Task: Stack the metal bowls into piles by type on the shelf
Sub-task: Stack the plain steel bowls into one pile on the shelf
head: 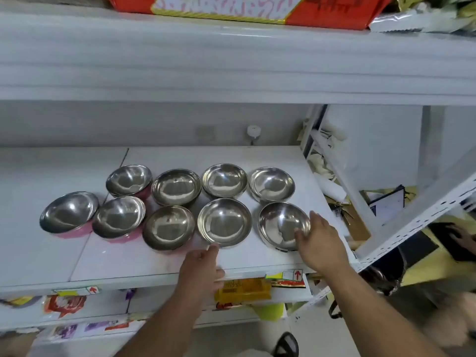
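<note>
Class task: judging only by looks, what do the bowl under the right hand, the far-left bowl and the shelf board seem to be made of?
Bowl under the right hand: polished metal, probably stainless steel; mirror-like reflections inside.
Far-left bowl: same shiny metal inside, with a pink outer shell, possibly plastic or coating.
Shelf board: smooth white surface with a slight sheen; painted metal or laminate, unclear which.

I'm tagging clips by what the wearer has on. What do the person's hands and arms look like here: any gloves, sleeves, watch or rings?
Both arms are bare as far as the frame shows: no sleeves or cuffs. The left hand and right hand wear no gloves. No watch, bracelet or ring is visible on either wrist or on the fingers that show; the image is slightly soft, so a thin ring could be missed.
</note>
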Available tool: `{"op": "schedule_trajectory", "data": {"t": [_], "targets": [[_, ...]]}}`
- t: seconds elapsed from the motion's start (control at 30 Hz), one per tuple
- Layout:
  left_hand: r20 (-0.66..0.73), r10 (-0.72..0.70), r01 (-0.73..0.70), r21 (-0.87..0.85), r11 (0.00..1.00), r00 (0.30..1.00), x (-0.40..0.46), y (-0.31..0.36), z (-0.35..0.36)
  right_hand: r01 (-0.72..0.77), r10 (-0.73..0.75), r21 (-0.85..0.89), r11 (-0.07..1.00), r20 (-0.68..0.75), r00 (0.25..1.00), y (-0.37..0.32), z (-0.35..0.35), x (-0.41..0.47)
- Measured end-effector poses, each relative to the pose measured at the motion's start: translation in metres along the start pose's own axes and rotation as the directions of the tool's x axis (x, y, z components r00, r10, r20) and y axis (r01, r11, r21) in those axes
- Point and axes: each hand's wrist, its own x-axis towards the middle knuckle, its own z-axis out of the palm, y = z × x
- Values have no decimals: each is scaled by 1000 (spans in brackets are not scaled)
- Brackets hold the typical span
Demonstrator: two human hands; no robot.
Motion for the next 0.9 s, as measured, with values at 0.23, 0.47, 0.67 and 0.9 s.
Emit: {"op": "schedule_trajectory", "data": {"t": [0.23,0.47,0.67,0.9], "targets": [[5,-78,77,-235,969,997,14,11,23,-268,226,316,910,162,960,4,-8,14],[-110,-46,18,-245,969,993,18,13,25,-396,261,489,777,322,910,8,-10,16],[-54,-7,-5,-220,975,999,11,14,23,-369,276,550,749,247,929,12,-15,8],[58,-9,19,-181,983,998,7,10,27,-283,273,725,628,136,952,-6,-40,-12]]}}
